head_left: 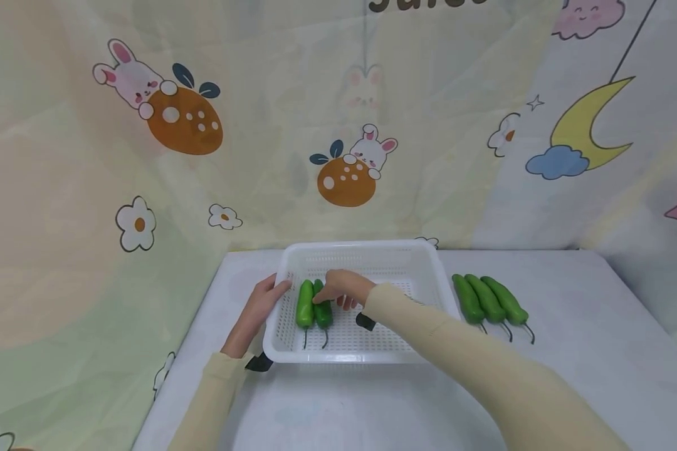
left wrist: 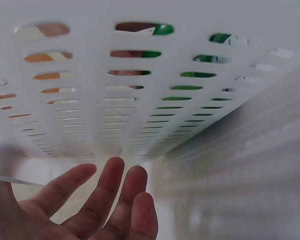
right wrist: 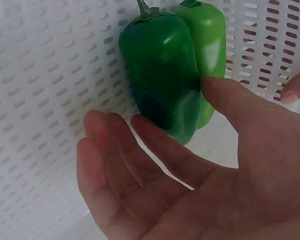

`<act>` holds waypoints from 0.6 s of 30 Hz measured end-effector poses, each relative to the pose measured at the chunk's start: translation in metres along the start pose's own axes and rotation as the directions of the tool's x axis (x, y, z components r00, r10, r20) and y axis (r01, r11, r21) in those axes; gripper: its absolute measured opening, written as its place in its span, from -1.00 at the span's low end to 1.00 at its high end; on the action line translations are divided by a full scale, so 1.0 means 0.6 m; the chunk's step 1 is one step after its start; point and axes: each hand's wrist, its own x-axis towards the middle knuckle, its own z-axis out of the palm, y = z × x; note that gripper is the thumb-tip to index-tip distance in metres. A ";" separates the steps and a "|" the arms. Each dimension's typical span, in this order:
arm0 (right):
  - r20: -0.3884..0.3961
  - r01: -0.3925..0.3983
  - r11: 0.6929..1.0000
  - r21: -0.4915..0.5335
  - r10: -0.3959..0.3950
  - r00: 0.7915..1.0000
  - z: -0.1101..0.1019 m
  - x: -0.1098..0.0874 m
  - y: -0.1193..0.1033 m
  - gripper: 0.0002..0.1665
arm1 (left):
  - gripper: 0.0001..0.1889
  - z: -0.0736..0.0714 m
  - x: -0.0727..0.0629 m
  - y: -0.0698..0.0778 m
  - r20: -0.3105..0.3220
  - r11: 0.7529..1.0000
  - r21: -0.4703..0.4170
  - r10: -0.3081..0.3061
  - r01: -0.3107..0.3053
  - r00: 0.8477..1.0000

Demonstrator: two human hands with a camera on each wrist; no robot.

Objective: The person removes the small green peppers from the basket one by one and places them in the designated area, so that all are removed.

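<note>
A white perforated plastic basket (head_left: 355, 358) stands on the table. Inside, at its left end, a light green pepper (head_left: 304, 307) and a darker green pepper (head_left: 323, 315) lie side by side, stems toward the near side. My right hand (head_left: 346, 287) reaches in and pinches the darker pepper (right wrist: 160, 70) by its lower end, thumb on one side and index finger on the other; the other fingers are loosely bent beside it. At the basket's left wall, my left hand (head_left: 259, 307) holds the rim, thumb over the edge, fingers (left wrist: 102, 195) outside the slotted wall.
Three more green peppers (head_left: 489, 299) lie in a row on the white table (head_left: 575, 357), right of the basket. A printed cloth (head_left: 271, 125) hangs behind the table and along its sides. My right sleeve (head_left: 429, 332) crosses over the basket's near right corner.
</note>
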 end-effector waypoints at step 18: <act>0.057 -0.045 0.998 0.046 0.043 0.997 -0.004 0.003 -0.003 -0.48 | -0.49 0.001 0.004 -0.004 -0.016 1.000 0.014 -0.005 0.005 1.000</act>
